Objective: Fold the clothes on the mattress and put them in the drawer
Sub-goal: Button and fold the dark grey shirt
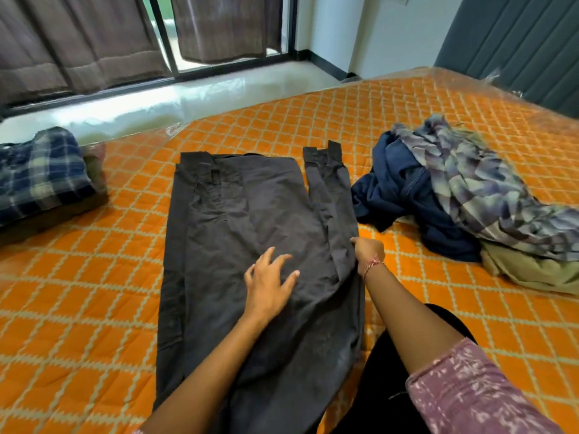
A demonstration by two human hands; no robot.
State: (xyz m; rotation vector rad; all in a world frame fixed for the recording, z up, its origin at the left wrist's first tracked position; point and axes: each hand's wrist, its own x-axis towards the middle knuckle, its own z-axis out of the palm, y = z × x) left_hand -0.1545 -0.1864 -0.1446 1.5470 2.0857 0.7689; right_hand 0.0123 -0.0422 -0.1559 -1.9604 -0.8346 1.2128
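Note:
A dark grey garment (pixel 238 220), probably trousers, lies spread flat down the middle of the orange quilted mattress (pixel 94 277). My left hand (pixel 269 283) rests flat on its lower middle with the fingers spread. My right hand (pixel 368 252) grips the garment's right edge, fingers curled into the cloth. A heap of unfolded clothes lies to the right: a navy piece (pixel 404 195), a grey-purple checked piece (pixel 476 186) and an olive piece (pixel 526 274). No drawer is in view.
A folded blue plaid garment (pixel 40 177) sits on other folded pieces at the mattress's left edge. Beyond the mattress are a pale shiny floor (pixel 188 98), brown curtains (pixel 78 42) over a glass door, and a grey padded headboard (pixel 517 42) at the right.

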